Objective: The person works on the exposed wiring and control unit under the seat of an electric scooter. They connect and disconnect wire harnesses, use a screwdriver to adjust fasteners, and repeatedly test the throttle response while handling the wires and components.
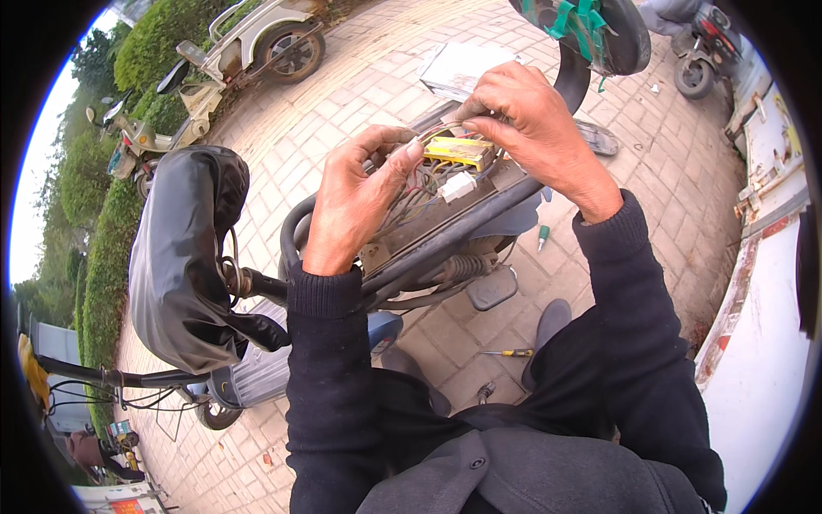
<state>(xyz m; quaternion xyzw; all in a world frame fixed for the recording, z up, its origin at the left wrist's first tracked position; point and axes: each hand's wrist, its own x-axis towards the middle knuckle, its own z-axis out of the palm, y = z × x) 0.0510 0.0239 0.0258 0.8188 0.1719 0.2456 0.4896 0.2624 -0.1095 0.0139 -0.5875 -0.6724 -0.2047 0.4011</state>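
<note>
Both hands are raised over the open body of an electric scooter. My left hand pinches one end of some thin wires between thumb and fingertips. The other end runs into the closed fingers of my right hand, so the wires arch from one hand to the other. Just beneath them sits a yellow-labelled box with several cables leading out of it. A white plug connector lies on the wiring nearer to me. What exactly sits inside each pinch is hidden by the fingers.
The scooter's black seat tips out on the left. On the brick paving near my feet lie a yellow-handled screwdriver and a green-handled screwdriver. A white flat box is beyond the scooter. A white panel stands at right.
</note>
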